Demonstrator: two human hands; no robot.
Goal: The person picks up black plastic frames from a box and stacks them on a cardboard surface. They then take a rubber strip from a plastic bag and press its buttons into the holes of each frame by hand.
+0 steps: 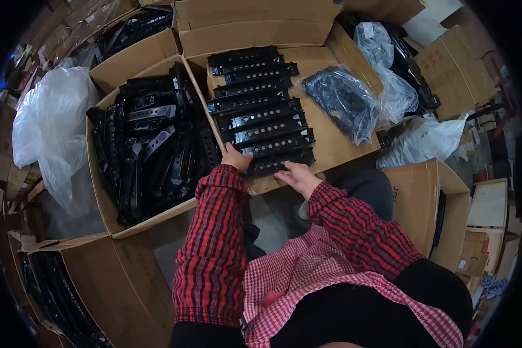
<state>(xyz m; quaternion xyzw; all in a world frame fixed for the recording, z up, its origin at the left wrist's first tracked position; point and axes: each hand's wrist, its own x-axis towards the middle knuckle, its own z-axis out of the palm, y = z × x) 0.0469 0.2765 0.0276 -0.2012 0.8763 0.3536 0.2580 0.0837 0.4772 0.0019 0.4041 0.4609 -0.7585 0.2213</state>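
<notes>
Several black metal strips with rows of round holes lie side by side in a column on cardboard. My left hand (236, 158) is closed at the left end of the nearest black strip (267, 168), its thumb pointing right over the metal; the other fingers are partly hidden beside the carton wall. At the near edge of the same strip, my right hand (300, 177) has its fingers stretched out and apart, with the fingertips touching the edge. Farther back lie other strips (261, 132), some with shiny patches.
An open carton (101, 194) on the left holds a jumble of black metal parts (151, 145). A plastic-wrapped bundle (342, 98) lies right of the strips. White plastic bags (52, 116) hang at the left. Another open carton (412, 185) stands near my right knee.
</notes>
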